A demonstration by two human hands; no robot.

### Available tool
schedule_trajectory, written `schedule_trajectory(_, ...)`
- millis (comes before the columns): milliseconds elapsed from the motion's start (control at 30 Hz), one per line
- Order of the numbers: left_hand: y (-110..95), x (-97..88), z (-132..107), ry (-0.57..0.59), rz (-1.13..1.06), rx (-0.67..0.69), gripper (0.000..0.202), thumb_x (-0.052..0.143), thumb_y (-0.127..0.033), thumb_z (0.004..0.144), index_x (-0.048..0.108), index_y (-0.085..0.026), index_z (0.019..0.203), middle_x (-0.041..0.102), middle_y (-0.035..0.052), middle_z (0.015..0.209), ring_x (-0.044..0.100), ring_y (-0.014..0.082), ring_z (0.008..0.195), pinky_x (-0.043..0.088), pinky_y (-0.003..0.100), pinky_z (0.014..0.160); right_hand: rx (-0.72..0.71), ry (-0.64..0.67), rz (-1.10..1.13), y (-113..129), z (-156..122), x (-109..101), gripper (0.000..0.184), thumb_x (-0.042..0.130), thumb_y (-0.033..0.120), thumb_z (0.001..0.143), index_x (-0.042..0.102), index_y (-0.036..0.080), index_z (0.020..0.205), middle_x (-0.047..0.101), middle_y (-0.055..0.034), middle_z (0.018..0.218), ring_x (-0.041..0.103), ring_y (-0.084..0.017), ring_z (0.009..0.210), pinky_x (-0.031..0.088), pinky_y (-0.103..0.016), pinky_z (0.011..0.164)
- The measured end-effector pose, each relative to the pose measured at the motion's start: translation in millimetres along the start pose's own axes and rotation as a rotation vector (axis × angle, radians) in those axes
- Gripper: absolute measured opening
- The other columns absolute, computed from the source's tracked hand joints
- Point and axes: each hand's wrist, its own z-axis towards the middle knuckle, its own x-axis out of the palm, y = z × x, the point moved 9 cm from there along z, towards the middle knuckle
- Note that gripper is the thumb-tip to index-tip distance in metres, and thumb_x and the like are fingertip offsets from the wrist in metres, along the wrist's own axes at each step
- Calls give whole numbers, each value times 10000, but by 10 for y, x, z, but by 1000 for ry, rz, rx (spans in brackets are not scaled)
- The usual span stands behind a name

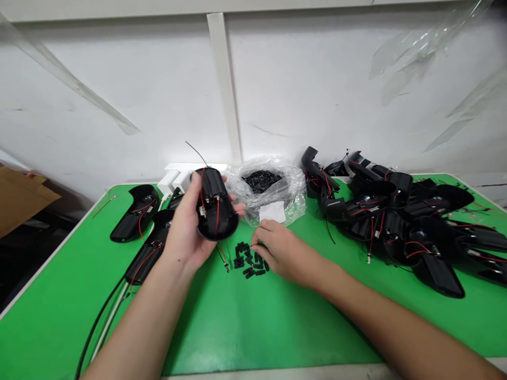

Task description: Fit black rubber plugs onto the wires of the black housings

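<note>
Directions are taken from the small black pieces (238, 262) lying loose on the green mat (237, 327). We find one black shell (217, 217) raised at eleven o'clock, its wired inside facing up; the left hand (187, 235) is closed around it, thumb along one edge. The right hand (283, 250) sits just beside the pieces at three o'clock, fingertips drawn together; we cannot tell whether a piece is pinched there.

We judge the work partway through: red wires run inside the held shell, but we cannot tell whether it carries any small piece. More shells remain in two groups: a few between nine and ten o'clock (132, 221), and a large heap (396, 221) between two and three. Which group is finished, we cannot establish.

At twelve o'clock stands a clear bag (297, 198) holding further pieces, a white slip (272, 212) against its near side. A white block (172, 177) lies toward half past ten, cables (87, 332) at eight. We note that the heap's trailing wires could snag, and the left forearm partly hides one shell.
</note>
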Motion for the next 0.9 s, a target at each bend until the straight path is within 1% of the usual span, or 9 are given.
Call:
schedule_trajectory(67,120,48,-8,33,35,-74,598,625,-701,874,716,-203,1191,760,67,852,767,175,710,685,264,653,14,-54,99,-54,21,-59,97,586,124,1010,652,128,939,659,-95,938,594,-220,902,455,-338,814)
schedule_trajectory(167,267,102,-19,61,95,-153,573,688,-654,860,721,-172,1169,785,115,951,777,192,726,698,290,659,134,-183,351,-245,27,-208,93,601,186,1004,631,163,919,657,-41,847,572,-170,772,431,-307,731)
schedule_trajectory(233,306,140,-22,77,124,-152,508,722,-586,864,723,-169,1154,792,124,987,767,176,704,688,277,636,238,-286,561,-380,4,-302,114,642,283,989,657,170,982,663,-33,839,584,-162,743,448,-303,706)
schedule_trajectory(333,333,178,-35,84,129,-143,452,731,-516,869,727,-174,1165,798,116,989,755,163,683,656,247,584,313,-383,788,-455,-19,-383,291,707,401,933,706,158,1094,690,-49,857,615,-175,756,495,-322,716)
schedule_trajectory(433,367,174,-61,47,101,-164,423,719,-452,869,736,-136,1150,795,118,921,753,173,692,644,240,585,367,-420,857,-470,-30,-409,309,738,426,875,746,152,1018,689,-48,815,590,-165,719,482,-318,685)
schedule_trajectory(533,346,148,-76,-9,67,-136,371,705,-371,879,735,-152,1177,791,86,905,744,136,714,661,229,688,449,-374,944,-477,-33,-314,237,722,373,818,724,161,926,630,-7,724,545,-139,653,437,-289,620)
schedule_trajectory(700,212,148,-46,-25,-40,25,326,692,-410,918,726,-224,1183,785,40,1049,729,101,896,660,235,922,534,-128,1093,-319,-34,5,168,644,242,715,712,171,851,619,20,663,529,-110,585,393,-256,570)
schedule_trajectory(800,162,164,-35,-5,-95,111,233,754,-335,886,695,-267,1100,759,-19,1099,697,68,912,632,185,870,549,-15,1236,-184,-50,140,241,683,235,711,782,165,919,636,17,695,529,-98,586,406,-261,586)
schedule_trajectory(900,174,135,-37,-36,-91,129,269,822,-222,797,645,-249,998,731,-45,1030,691,61,848,592,145,726,543,-56,1368,-152,-49,117,282,740,264,727,817,156,976,631,13,714,545,-96,621,405,-263,609)
